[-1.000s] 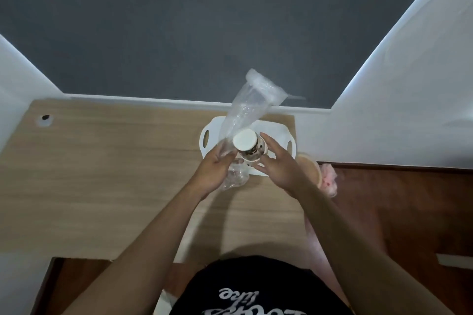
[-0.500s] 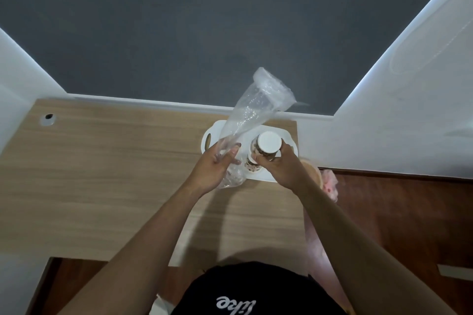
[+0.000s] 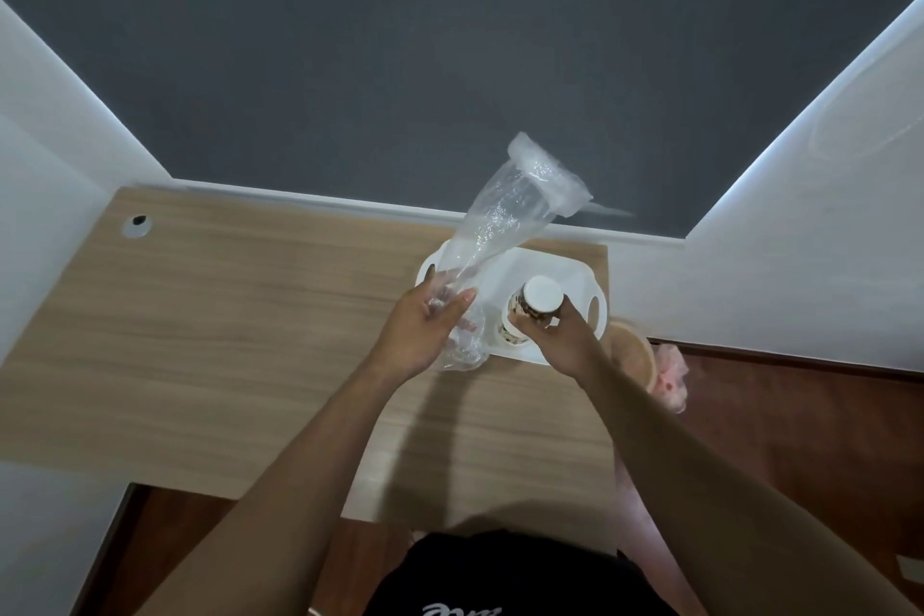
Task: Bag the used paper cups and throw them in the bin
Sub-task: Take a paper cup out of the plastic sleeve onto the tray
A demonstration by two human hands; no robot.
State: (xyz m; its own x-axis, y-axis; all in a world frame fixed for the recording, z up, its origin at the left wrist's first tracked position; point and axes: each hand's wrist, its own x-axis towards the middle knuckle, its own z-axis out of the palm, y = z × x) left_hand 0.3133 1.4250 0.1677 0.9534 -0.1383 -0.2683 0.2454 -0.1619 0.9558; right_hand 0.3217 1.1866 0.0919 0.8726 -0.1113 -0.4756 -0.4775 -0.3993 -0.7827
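Observation:
A clear plastic bag point(image 3: 505, 220) stands up and leans away from me, gripped near its lower end by my left hand point(image 3: 425, 330). My right hand point(image 3: 560, 335) holds a stack of patterned paper cups point(image 3: 530, 310), upside down with the white base on top, over the white tray point(image 3: 575, 270). The cups are just right of the bag, outside it. The stack's lower end touches or nearly touches the tray; I cannot tell which.
The tray sits at the far right end of a light wooden desk point(image 3: 225, 325). A tan bin point(image 3: 632, 355) with a pink liner point(image 3: 670, 375) stands on the wooden floor right of the desk. White walls close in on both sides.
My right hand has carried the cup stack to the right and down, away from the bag's mouth and onto the tray area. The left hand keeps hold of the bag.

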